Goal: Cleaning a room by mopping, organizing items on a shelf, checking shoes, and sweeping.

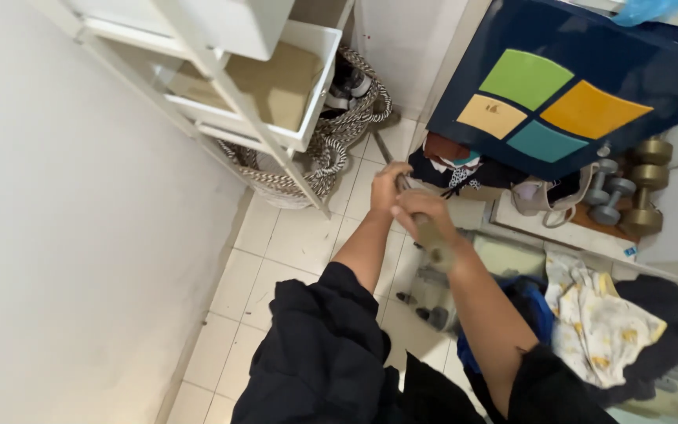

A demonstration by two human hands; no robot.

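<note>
Both my hands are closed on a thin grey pole (383,149) that slants from my body down toward the white tiled floor (276,243). My left hand (386,185) grips it farther out, and my right hand (424,210) sits just behind it, touching the left. The pole's far end reaches the floor beside a black-and-white woven basket (331,145). Motion blur hides the part of the pole below my right hand. Dark sleeves cover both upper arms.
A white shelf unit (221,94) holding a cardboard box stands at the left by the wall. A dark blue board with four coloured panels (559,98) leans at the right above bags, grey dumbbells (610,196) and brass-coloured weights (649,184). Clothes (598,318) are piled at the lower right.
</note>
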